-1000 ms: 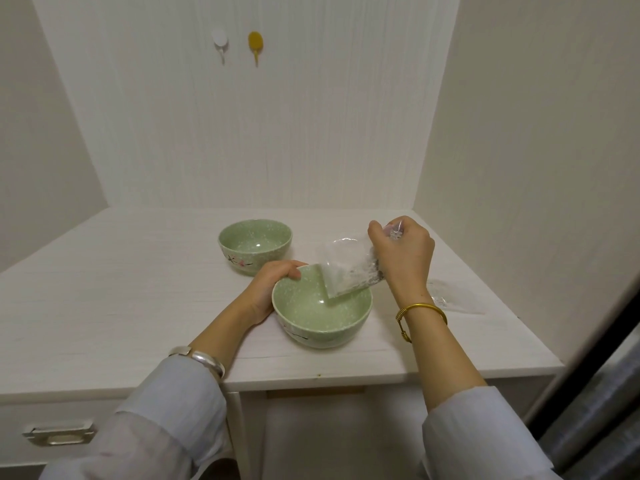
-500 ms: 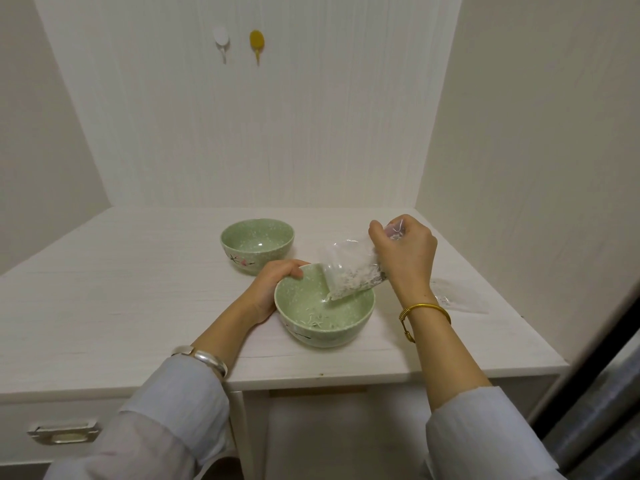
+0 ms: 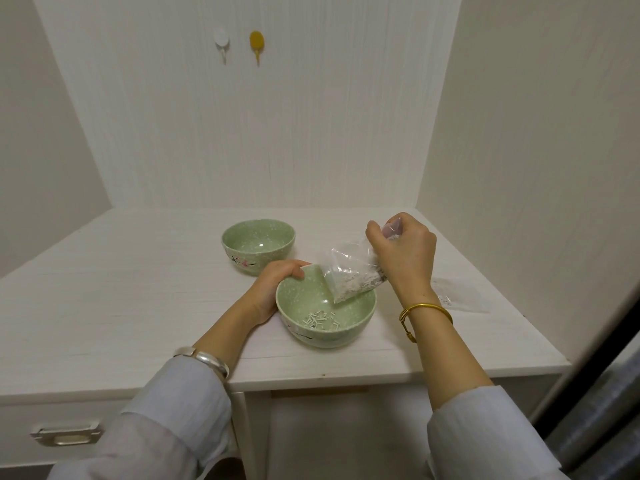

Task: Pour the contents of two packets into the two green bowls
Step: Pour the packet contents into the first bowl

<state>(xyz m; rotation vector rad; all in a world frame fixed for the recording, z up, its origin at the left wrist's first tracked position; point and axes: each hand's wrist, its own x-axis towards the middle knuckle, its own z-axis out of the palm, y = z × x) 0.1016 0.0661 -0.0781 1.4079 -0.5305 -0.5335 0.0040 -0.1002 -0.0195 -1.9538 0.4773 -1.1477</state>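
The near green bowl (image 3: 325, 306) stands close to the front edge of the white desk (image 3: 114, 296), with only a narrow strip of desk between its foot and that edge. The left hand (image 3: 273, 289) grips its rim on the far-left side, thumb hooked over the lip and fingers curled round the outer wall. The right hand (image 3: 403, 252) pinches the upper end of a clear plastic packet (image 3: 349, 275), which hangs tilted with its lower mouth inside the bowl against the far-right wall. Small pale stick-shaped pieces (image 3: 320, 318) lie on the bowl's bottom, and more remain in the packet.

The far green bowl (image 3: 258, 244), with a flower pattern on its side, sits behind and to the left, near the left hand but apart from the near bowl. A second clear packet (image 3: 457, 294) lies flat near the desk's right edge, beside the side wall. The desk's left half is open surface, and walls close the back and right.

Counted: two green bowls, two packets, two wall hooks, one white (image 3: 221, 41) and one yellow (image 3: 257, 43), a silver bracelet (image 3: 204, 358) on the left wrist, a gold bangle (image 3: 424, 315) on the right, and one drawer handle (image 3: 65, 436) at lower left.
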